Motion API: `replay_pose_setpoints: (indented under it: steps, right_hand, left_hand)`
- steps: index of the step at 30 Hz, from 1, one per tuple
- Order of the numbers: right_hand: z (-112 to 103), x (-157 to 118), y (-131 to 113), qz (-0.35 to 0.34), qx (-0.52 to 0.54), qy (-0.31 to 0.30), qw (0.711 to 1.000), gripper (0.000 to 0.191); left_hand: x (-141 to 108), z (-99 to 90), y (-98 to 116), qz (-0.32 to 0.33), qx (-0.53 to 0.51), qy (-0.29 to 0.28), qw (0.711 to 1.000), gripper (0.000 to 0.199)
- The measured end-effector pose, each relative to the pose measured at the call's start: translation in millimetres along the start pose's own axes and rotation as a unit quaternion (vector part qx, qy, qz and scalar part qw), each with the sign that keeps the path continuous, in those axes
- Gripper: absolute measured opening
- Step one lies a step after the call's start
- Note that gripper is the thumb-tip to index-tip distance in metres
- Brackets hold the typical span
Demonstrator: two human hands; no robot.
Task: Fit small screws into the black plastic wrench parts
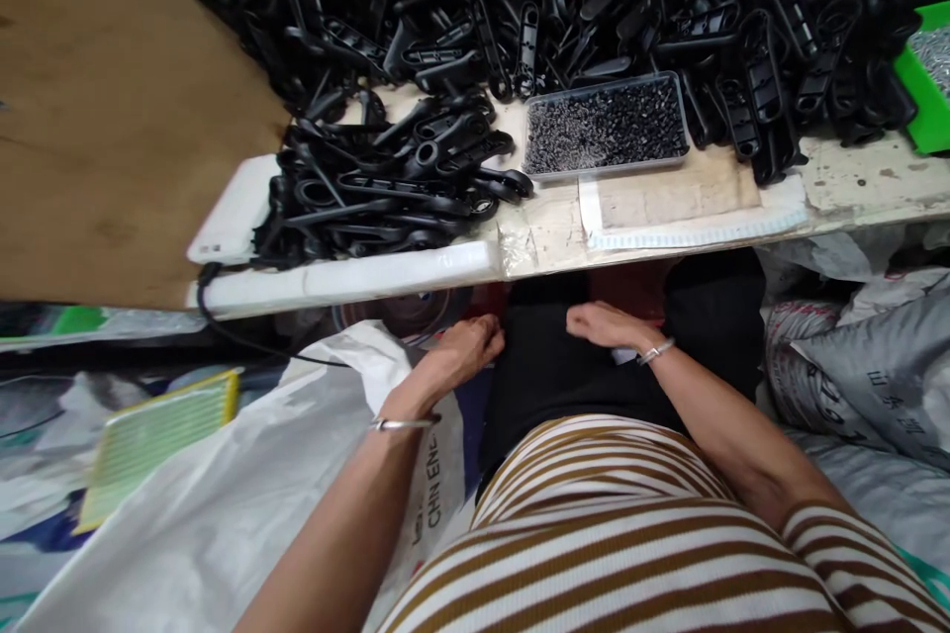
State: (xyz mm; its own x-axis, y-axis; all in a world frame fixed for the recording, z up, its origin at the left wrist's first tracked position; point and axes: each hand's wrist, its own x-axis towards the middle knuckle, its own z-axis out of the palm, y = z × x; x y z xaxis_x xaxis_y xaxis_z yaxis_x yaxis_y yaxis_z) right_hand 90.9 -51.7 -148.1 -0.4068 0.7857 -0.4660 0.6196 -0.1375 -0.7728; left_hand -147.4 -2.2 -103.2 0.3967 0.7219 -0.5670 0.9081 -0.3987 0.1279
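Below the table's front edge, my left hand (466, 349) hovers beside my left thigh with its fingers curled in; whether anything is inside cannot be made out. Over my lap, my right hand (600, 324) is closed too, and its fingertips are hidden. The two hands are apart. On the table (549, 242), a heap of black plastic parts (401, 178) lies at the left front. To its right sits a clear tray (605, 127) of small black pieces, with a stained pad (679, 198) just in front of it.
A large pile of black parts (460, 10) covers the table's back. At the right stands a green bin (924, 99) of small metallic pieces. A brown board (111, 119) rises at the left. White sacking (244, 495) and grey sacks (883, 366) flank my legs.
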Motion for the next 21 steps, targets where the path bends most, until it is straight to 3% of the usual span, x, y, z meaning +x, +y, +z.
replay_pose_setpoints:
  steps: [4, 7, 13, 21]
  right_hand:
    - [15, -21, -9, -0.082, -0.036, -0.039, 0.995, 0.017]
    - [21, -22, -12, -0.101, -0.047, -0.039, 0.993, 0.017]
    - [26, -21, -5, -0.076, -0.04, -0.053, 0.995, 0.017]
    - [29, -28, -3, -0.017, -0.005, -0.101, 0.995, 0.024]
  left_hand:
    - [-33, -4.4, 5, 0.018, 0.056, -0.045, 0.997, 0.02]
    - [-40, -13.3, 10, -0.006, 0.105, -0.052, 0.993, 0.023]
    - [-28, -29.2, 17, -0.037, 0.15, -0.085, 0.984, 0.024]
    - [-11, -10.1, 0, -0.082, 0.12, -0.111, 0.983, 0.029]
